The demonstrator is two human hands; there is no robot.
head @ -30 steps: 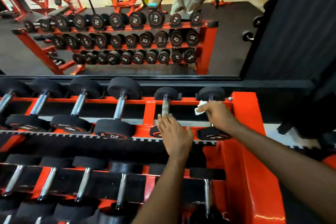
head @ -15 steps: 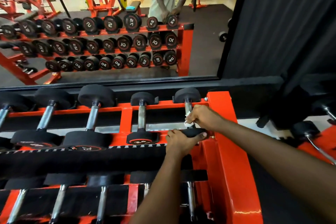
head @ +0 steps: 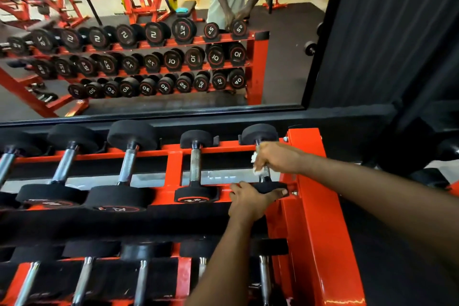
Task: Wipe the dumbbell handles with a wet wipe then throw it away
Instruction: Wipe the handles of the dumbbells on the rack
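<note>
Wrapping the handle point(head: 265, 172) of the rightmost top-row dumbbell point(head: 259, 133), the white wipe point(head: 255, 160) is bunched under the right grip point(head: 277, 158), whose fingers curl round both. The left grip point(head: 248, 200) clasps that dumbbell's near head, thumb over its right edge. All this sits at the right end of the orange rack point(head: 306, 181), below a mirror point(head: 285, 77).

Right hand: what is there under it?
A white wipe peeks out under the right hand, against the handle of the last dumbbell. The fingers cover most of the wipe and the handle's upper part; only its lower end shows.
</note>
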